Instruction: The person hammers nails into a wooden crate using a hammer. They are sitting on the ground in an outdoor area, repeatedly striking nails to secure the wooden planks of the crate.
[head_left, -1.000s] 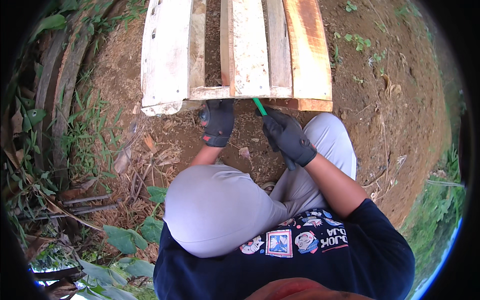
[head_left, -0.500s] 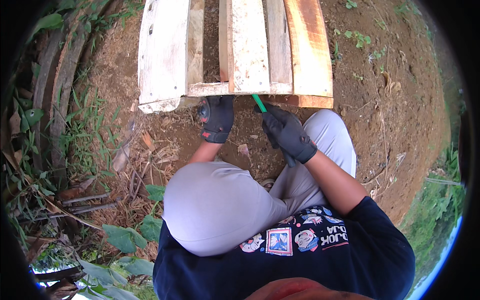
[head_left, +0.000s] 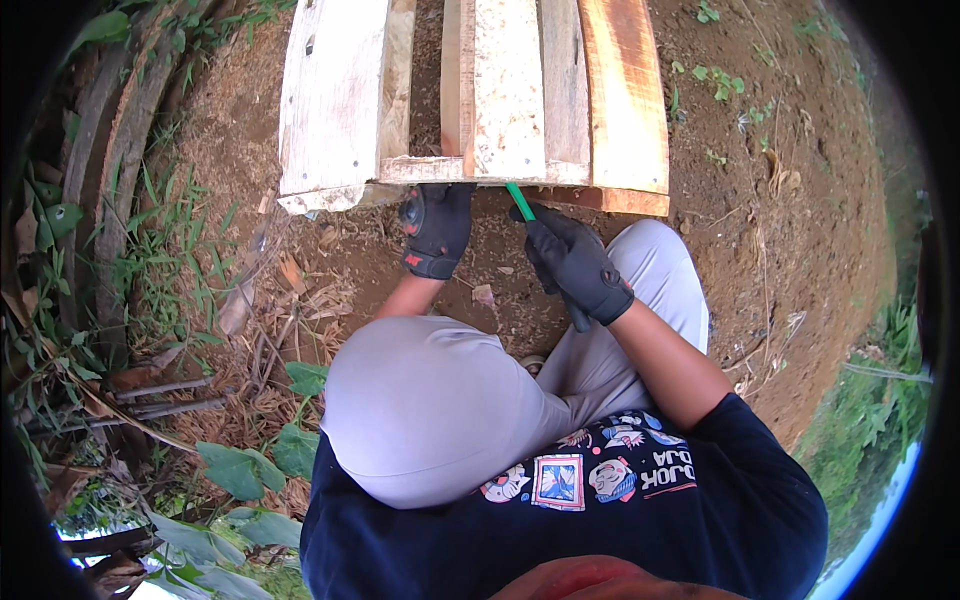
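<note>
A wooden pallet (head_left: 500, 90) of pale and orange boards lies on bare dirt in front of me. My left hand (head_left: 436, 228), in a black glove, rests against the pallet's near edge board. My right hand (head_left: 575, 265), also in a black glove, grips a tool with a green shaft (head_left: 520, 201) whose tip meets the underside of the pallet's front edge. The tool's handle is hidden inside the glove. I crouch with both knees in grey trousers below my hands.
Brown soil (head_left: 780, 180) spreads right of the pallet. Grass, dry leaves and sticks (head_left: 150, 300) cover the ground at left, beside curved old timber (head_left: 110, 150). Green leaves (head_left: 240, 470) lie near my left knee.
My left hand has shifted slightly up against the pallet edge. My right hand and the green tool stay nearly where they were.
</note>
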